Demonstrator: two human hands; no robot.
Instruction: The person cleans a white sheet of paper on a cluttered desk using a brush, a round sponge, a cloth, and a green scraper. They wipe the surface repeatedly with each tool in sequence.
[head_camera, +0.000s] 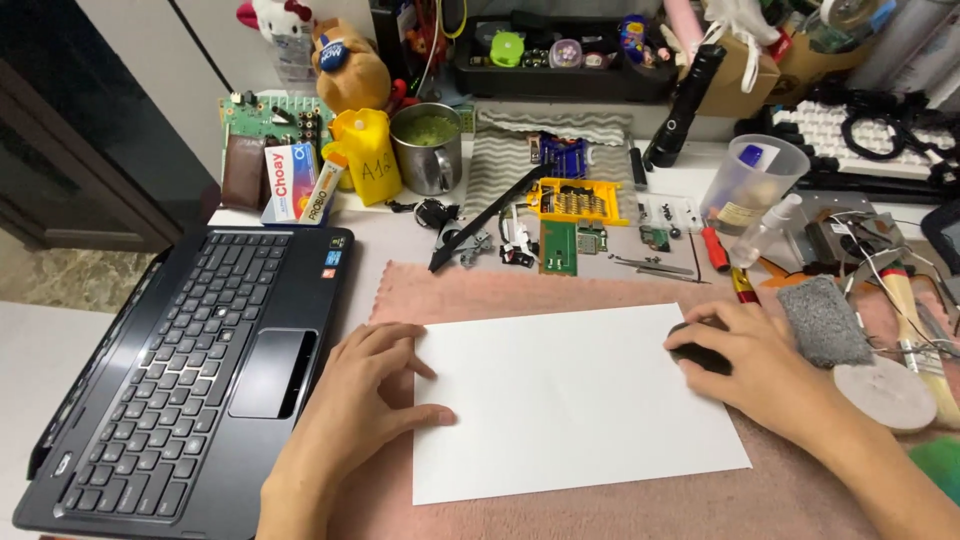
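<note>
From the head camera, the left hand (345, 400) lay flat and spread on the left edge of a blank white rectangular sheet of paper (570, 400), thumb and forefinger pressing on the sheet, its grip wide and holding nothing. The right hand (760, 365) rested at the sheet's right edge, fingers curled over a small dark object (703, 357); what that object was, and whether the grip was truly closed on it, could not be told.

The paper lay on a pink cloth mat (480, 285) covering the worktop (400, 235). Just left of the mat sat an open black laptop base (190, 370) with its keyboard upward. Beside the right hand lay a grey felt block (824, 320) and a pale round disc (884, 390), with a wooden-handled brush (915, 330) near them.

Beyond the sheet stood a yellow tray of screwdriver bits (578, 201), a green circuit board (559, 247), a steel mug (428, 148), a yellow pouch (368, 155) and a clear plastic cup (752, 180).
</note>
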